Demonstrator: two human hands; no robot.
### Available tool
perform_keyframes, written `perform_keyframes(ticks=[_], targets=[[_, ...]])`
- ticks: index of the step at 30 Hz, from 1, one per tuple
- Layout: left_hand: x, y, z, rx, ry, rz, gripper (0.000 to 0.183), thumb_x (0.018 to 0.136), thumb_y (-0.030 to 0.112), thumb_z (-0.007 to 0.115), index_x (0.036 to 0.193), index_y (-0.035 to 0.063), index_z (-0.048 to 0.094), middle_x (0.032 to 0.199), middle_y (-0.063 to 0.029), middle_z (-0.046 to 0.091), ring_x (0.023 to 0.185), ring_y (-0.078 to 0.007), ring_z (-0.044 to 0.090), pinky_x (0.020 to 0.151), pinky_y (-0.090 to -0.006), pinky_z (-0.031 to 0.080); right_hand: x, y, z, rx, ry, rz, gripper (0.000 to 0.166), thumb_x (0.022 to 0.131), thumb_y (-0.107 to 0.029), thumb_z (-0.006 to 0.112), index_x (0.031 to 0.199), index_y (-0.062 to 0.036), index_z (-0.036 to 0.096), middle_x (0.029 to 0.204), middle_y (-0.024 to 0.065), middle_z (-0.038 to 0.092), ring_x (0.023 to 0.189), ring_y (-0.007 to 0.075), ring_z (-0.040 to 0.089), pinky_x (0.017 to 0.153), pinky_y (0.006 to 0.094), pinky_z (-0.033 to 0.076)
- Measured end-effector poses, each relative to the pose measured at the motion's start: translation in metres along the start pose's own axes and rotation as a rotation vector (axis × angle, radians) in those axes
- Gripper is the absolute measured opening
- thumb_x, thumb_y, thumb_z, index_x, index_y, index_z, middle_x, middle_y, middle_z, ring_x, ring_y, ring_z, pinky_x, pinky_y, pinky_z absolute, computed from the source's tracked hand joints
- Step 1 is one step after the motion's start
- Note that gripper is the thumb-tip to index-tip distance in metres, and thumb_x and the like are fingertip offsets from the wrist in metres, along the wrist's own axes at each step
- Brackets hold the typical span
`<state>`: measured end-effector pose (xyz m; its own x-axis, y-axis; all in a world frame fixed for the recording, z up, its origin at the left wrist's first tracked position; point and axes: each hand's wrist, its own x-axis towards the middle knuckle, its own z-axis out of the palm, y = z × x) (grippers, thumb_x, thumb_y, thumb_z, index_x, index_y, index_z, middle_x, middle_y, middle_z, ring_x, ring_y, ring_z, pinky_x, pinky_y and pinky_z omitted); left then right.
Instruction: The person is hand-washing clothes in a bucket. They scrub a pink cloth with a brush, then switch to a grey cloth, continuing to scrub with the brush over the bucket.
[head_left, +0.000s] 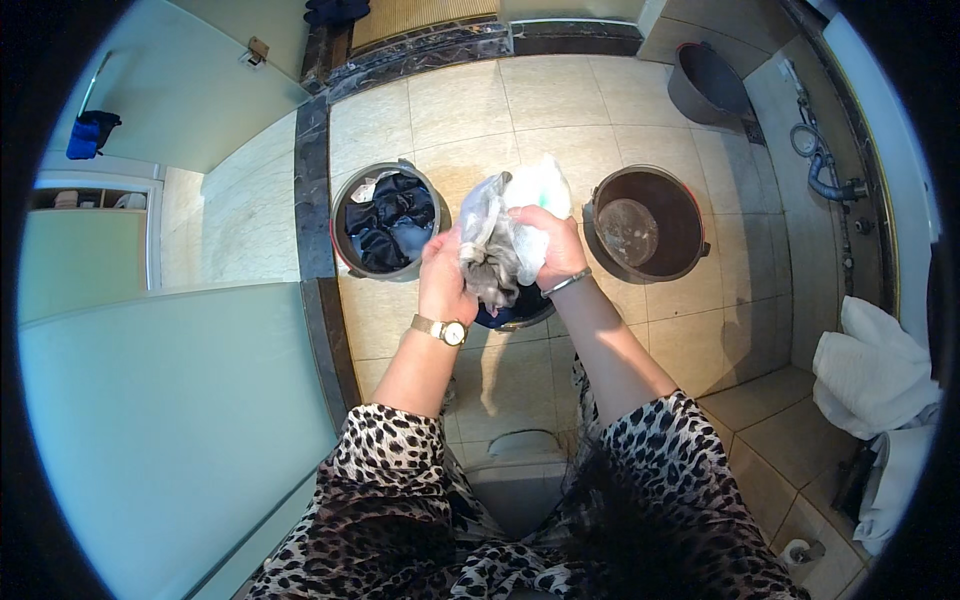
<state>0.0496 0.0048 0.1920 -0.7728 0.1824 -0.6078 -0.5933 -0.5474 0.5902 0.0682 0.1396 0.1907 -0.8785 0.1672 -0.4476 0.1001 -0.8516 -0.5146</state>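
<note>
Both my hands hold a bundle of wet grey and white cloth (491, 259) above a bucket, which my hands and the bundle partly hide. My left hand (448, 277), with a watch on the wrist, grips the bundle's left side. My right hand (553, 244), with a bangle, grips the white part on the right. Dark blue cloth (501, 315) shows in the bucket below. To the left, a round bucket (337, 240) holds dark wet cloth (397, 202) in water. To the right stands a brown bucket (675, 225) with a pale round patch at its bottom.
Another dark bucket (705, 86) stands by the wall at the upper right, near a floor drain (754, 133) and a grey hose (821, 180). White towels (870, 371) lie at the right. A frosted glass panel (180, 420) and a dark stone sill (313, 195) border the tiled floor at left.
</note>
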Motion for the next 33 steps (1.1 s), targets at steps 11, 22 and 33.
perform_keyframes(ticks=[11,22,33], targets=[[-0.008,-0.004,0.009,-0.087,-0.123,-0.014,0.032,0.094,0.023,0.048,0.119,0.0021,0.05,0.114,-0.009,0.058,0.104,-0.0198,0.055,0.089,-0.0332,0.046,-0.025,0.015,0.031,-1.174,-0.051,-0.71,0.077,0.063,-0.021,0.075,0.131,-0.0095,0.04,0.112,0.0179,0.054,0.108,0.0315,0.05,0.093,0.0398,0.04],[-0.013,0.012,0.017,-0.238,-0.235,-0.057,0.028,0.093,0.024,0.049,0.113,0.0055,0.055,0.107,-0.0081,0.061,0.097,-0.0217,0.059,0.086,-0.0366,0.047,0.004,0.004,0.012,-0.385,0.069,-0.467,0.056,0.074,-0.005,0.069,0.124,-0.0001,0.044,0.107,0.0106,0.06,0.096,0.0177,0.059,0.084,0.0303,0.048],[-0.014,0.02,0.022,-0.138,-0.097,-0.121,0.031,0.091,0.027,0.051,0.115,0.0079,0.055,0.11,-0.0071,0.061,0.1,-0.0211,0.057,0.089,-0.0351,0.044,-0.01,-0.004,0.017,-0.286,-0.101,-0.199,0.05,0.073,-0.008,0.071,0.119,0.0005,0.051,0.108,0.0095,0.06,0.094,0.0185,0.059,0.081,0.029,0.048]])
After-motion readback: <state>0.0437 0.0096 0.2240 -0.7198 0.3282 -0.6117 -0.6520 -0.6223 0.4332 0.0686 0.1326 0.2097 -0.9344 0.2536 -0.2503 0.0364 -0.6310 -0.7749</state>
